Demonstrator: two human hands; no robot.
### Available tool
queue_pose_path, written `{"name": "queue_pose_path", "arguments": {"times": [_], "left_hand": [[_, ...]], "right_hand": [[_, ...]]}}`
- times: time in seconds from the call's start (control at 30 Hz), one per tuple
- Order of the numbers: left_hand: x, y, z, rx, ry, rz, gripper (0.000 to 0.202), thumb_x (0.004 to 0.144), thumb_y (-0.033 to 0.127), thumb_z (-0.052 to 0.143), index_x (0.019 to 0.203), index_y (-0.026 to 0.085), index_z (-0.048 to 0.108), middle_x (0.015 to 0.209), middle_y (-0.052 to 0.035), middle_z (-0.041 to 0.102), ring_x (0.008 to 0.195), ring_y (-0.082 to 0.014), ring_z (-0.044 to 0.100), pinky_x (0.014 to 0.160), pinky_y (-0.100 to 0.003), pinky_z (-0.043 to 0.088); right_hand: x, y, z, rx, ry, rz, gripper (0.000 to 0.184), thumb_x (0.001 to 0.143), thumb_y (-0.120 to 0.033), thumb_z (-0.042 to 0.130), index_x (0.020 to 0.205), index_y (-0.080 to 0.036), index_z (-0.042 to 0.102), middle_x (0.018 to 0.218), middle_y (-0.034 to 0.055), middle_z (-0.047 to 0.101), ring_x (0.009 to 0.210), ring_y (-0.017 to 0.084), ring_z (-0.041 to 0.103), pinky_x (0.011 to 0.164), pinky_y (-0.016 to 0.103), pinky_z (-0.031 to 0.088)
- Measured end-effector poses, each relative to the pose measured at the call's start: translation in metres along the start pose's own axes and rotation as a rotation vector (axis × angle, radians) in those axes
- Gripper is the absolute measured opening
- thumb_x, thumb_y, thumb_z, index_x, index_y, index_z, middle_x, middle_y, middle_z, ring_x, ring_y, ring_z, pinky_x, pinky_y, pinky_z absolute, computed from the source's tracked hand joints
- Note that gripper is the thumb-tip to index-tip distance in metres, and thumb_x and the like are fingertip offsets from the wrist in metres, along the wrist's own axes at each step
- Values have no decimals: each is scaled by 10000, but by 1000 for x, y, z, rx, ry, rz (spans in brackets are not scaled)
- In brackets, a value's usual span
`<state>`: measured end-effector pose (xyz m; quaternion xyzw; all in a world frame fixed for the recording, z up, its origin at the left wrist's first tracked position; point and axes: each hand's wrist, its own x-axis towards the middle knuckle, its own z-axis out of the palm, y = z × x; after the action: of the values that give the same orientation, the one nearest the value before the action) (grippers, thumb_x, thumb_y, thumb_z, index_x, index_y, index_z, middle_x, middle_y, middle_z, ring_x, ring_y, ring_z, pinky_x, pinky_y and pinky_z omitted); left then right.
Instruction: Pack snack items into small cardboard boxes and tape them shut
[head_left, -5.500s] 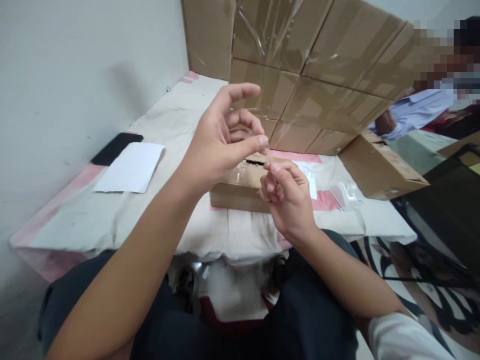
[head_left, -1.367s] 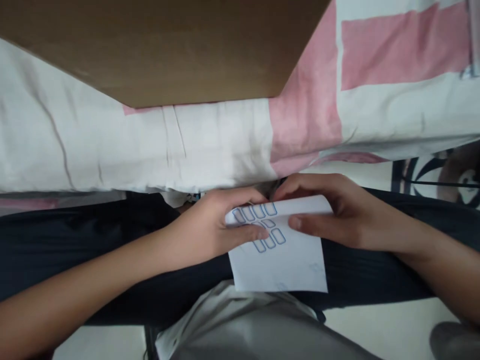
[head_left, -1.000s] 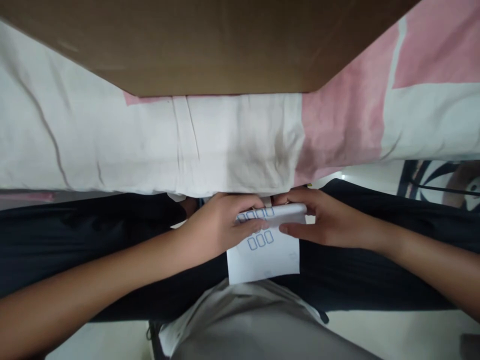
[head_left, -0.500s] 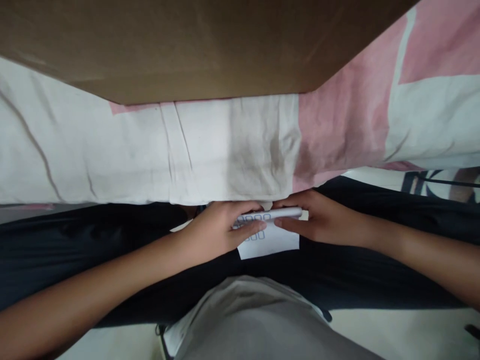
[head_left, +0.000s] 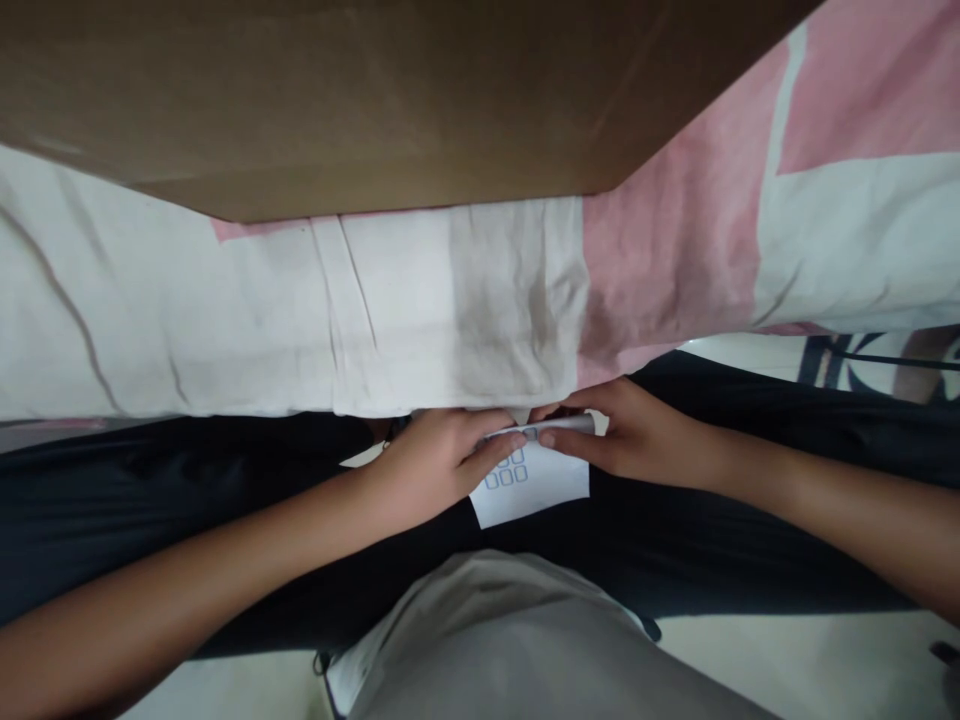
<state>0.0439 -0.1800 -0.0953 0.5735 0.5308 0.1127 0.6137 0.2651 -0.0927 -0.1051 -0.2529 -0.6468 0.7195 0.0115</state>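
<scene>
A sheet of white paper (head_left: 551, 478) with rows of small blue drawn boxes is between my hands, above my lap. Its upper part is curled over into a roll, and the lower part hangs flat toward me. My left hand (head_left: 457, 450) pinches the left side of the curl, its thumb lying across the drawn boxes. On the right side, my right hand (head_left: 600, 428) grips the curl between thumb and fingers. Both thumb tips are close together near the middle. The fingers behind the paper are mostly hidden.
A large brown cardboard box (head_left: 360, 120) stands on a bed or table covered by a pink, white and grey cloth (head_left: 405, 310). The cloth's front edge hangs just beyond my hands. My dark-trousered legs (head_left: 247, 490) spread to both sides under it.
The curl in the paper sits slightly lower and looks less thick, and more of the lower boxes show below my left thumb. Both hands have shifted only a little.
</scene>
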Motion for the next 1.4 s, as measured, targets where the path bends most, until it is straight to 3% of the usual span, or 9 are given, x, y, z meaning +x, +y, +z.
{"name": "queue_pose_path", "arguments": {"times": [0.13, 0.33, 0.47, 0.57, 0.7, 0.9, 1.17, 1.3, 1.4], "left_hand": [[0, -1, 5, -28, 7, 36, 252, 1027, 348, 483, 979, 210, 689, 772, 9, 679, 677, -124, 601, 653, -253, 427], [0, -1, 9, 59, -43, 11, 330, 1037, 322, 448, 801, 175, 628, 614, 37, 527, 566, -97, 496, 574, -252, 319], [0, -1, 5, 47, -136, -27, 346, 1048, 324, 411, 798, 177, 600, 632, 38, 504, 609, -104, 512, 608, -249, 338], [0, -1, -1, 47, -201, -52, 361, 1051, 358, 396, 823, 183, 614, 705, 21, 567, 703, -125, 564, 668, -256, 384], [0, 1, -15, 36, -310, -94, 326, 1055, 356, 379, 975, 204, 657, 943, -12, 682, 901, -160, 628, 801, -282, 444], [-2, -1, -31, -114, -445, -42, 331, 1068, 390, 358, 1079, 220, 641, 1050, -5, 708, 934, -141, 651, 856, -265, 481], [0, -15, -26, -83, -431, -62, 357, 1057, 412, 374, 1117, 218, 667, 1030, -25, 720, 906, -163, 668, 805, -274, 515], [1, -18, -26, -80, -390, -34, 386, 1073, 406, 332, 1239, 239, 638, 1120, -34, 733, 999, -166, 688, 881, -289, 539], [1, -19, -23, 19, -295, 17, 411, 1079, 396, 305, 1361, 260, 572, 1231, -53, 718, 1143, -178, 674, 987, -327, 536]], "right_hand": [[2, -2, 4, -38, 32, -34, 104, 937, -272, 658, 970, -194, 718, 922, 13, 745, 862, 154, 693, 821, 284, 544], [3, -7, 4, -188, -3, -36, 200, 971, -186, 560, 826, -158, 695, 752, -3, 678, 710, 115, 608, 682, 251, 462], [3, -5, -1, -254, -68, 15, 189, 974, -173, 545, 887, -149, 712, 825, 23, 696, 765, 131, 608, 727, 276, 446], [1, -6, -4, -265, -106, 70, 196, 972, -197, 552, 860, -158, 708, 804, 25, 691, 735, 137, 596, 705, 282, 437], [-1, -10, -10, -233, -130, 137, 221, 964, -250, 574, 800, -178, 702, 765, 9, 685, 703, 140, 592, 680, 277, 429], [-3, -15, -25, -210, -178, 289, 233, 973, -305, 546, 950, -195, 750, 834, 7, 727, 751, 156, 652, 681, 270, 449], [0, -9, -33, -225, -231, 482, 255, 959, -392, 541, 952, -223, 733, 840, 19, 737, 755, 189, 683, 671, 292, 483], [1, -6, -31, -285, -151, 466, 262, 954, -419, 536, 998, -222, 703, 909, 40, 734, 826, 218, 683, 711, 317, 499], [2, -6, -33, -308, -107, 440, 284, 943, -452, 546, 1040, -227, 688, 893, 42, 716, 811, 221, 667, 716, 330, 504]]}}
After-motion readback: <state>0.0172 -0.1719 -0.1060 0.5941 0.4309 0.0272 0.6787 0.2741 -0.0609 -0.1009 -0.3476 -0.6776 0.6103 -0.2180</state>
